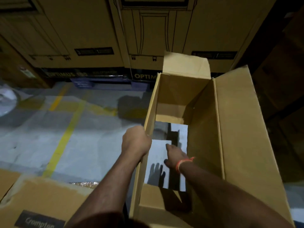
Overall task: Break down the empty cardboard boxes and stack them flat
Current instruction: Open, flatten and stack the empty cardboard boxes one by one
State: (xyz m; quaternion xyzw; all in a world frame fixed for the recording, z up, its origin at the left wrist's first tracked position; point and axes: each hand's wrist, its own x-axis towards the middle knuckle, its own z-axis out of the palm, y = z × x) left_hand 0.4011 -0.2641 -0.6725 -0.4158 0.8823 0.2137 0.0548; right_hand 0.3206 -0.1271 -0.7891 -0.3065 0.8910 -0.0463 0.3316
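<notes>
The box stands open on the floor, its bottom partly open to the concrete. The left hand grasps its left wall's rim; the right hand reaches inside, fingers loose, holding nothing.

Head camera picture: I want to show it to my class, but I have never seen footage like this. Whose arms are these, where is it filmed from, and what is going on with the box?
The camera sits on a person's head, looking down at their own bare arms. The left hand grips the long wall of an open cardboard box. The right hand, with an orange wristband, reaches down inside, holding nothing. The box bottom is open, so the grey floor shows through. Printed cartons stand behind; another carton lies near left.
</notes>
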